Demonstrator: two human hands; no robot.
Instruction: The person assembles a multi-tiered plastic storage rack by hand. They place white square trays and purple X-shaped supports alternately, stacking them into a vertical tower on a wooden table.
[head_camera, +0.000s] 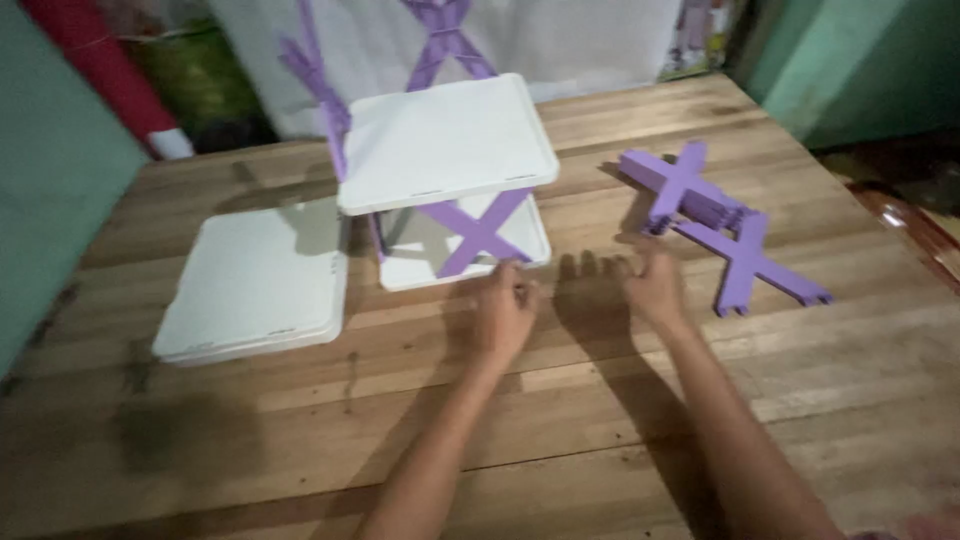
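The left hand (503, 312), fingers curled and gripping nothing, touches the half-built white plastic shelf with purple cross legs (445, 180), while the right hand (655, 285), fingers open, reaches toward the loose purple plastic cross pieces (715, 225) at two o'clock.

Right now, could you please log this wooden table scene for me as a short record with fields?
Surface: wooden plank table
Assembly: two-tier shelf of white square plastic panels joined by purple X-shaped plastic braces
Loose panel: white square plastic panel lying flat, left of the shelf
Loose braces: pile of purple X-shaped braces on the right
Left hand: at the shelf's lower front edge, fingers curled; grip unclear
Right hand: empty, fingers spread, beside the loose braces
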